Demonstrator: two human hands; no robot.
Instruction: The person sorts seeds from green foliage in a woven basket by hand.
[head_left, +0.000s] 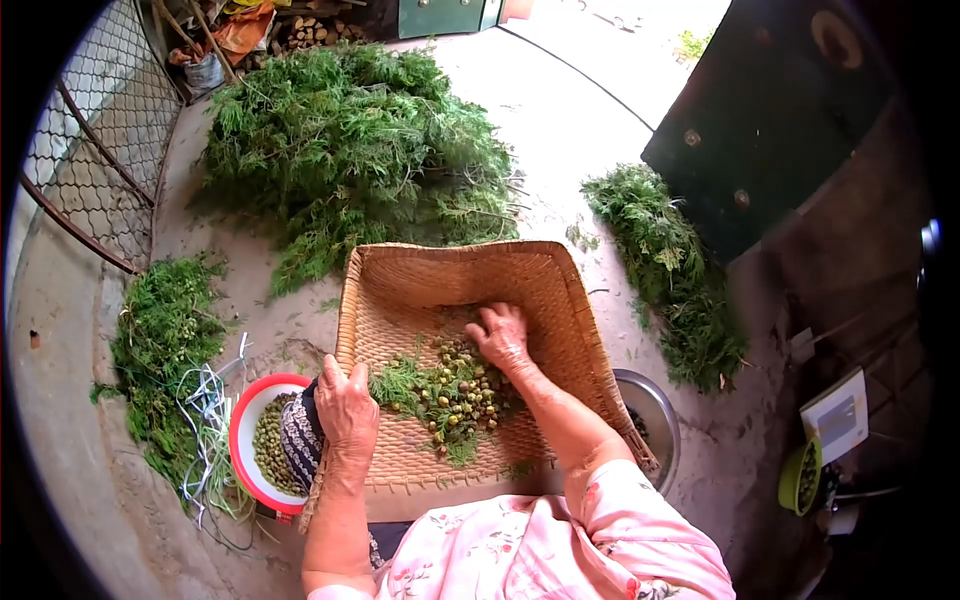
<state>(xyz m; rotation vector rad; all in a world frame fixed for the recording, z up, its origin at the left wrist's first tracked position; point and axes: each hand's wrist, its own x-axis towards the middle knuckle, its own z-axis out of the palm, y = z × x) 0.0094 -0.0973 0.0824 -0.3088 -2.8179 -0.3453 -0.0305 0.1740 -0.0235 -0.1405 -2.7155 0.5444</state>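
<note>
A woven winnowing basket (400,440) rests across my lap, its high wall on the far side. My left hand (347,405) is closed on the basket's left rim. Inside, my right hand (500,335) reaches to the upper middle of the basket floor, fingers apart, just beyond a pile of small round green-brown seed cones (465,395). Whether its fingertips touch a few bits there is hard to see. Green leafy sprigs (400,385) lie mixed in on the left of the pile.
A large heap of cut evergreen branches (360,150) lies ahead, smaller piles (165,360) (670,270) at the sides. A red-rimmed bowl (240,440) of cones stands left, a metal basin (665,430) right. Plastic strips (205,440) tangle at left. A green bowl (790,475) sits far right.
</note>
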